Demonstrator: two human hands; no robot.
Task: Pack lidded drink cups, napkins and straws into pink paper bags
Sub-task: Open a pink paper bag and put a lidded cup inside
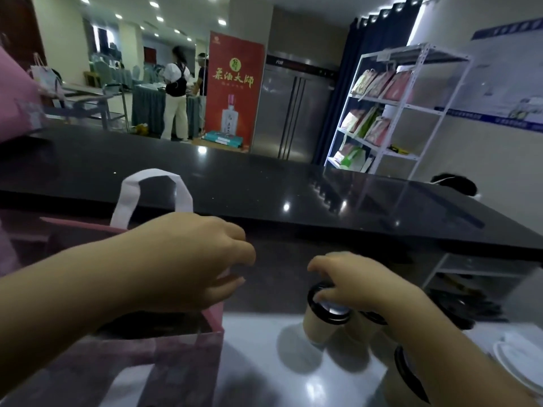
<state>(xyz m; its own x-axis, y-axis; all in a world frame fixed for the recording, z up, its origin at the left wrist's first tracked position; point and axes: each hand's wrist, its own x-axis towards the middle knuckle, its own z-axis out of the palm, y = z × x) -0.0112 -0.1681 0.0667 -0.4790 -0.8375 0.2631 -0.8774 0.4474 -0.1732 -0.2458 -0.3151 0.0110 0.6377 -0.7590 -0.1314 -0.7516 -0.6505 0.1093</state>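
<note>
An open pink paper bag (164, 356) with white handles (152, 192) stands on the grey worktop at lower left. My left hand (194, 259) hovers over the bag's right rim, fingers loosely curled, holding nothing I can see. My right hand (352, 286) grips the black lid of a beige drink cup (318, 324) from above, the cup tilted just right of the bag. A second black-lidded cup (408, 374) shows partly under my right forearm.
A raised black counter (264, 195) runs across behind the worktop. White lids or plates (517, 365) lie at the far right. Another pink bag (14, 98) stands at far left. A white shelf rack (390, 113) and two people (176, 92) are in the background.
</note>
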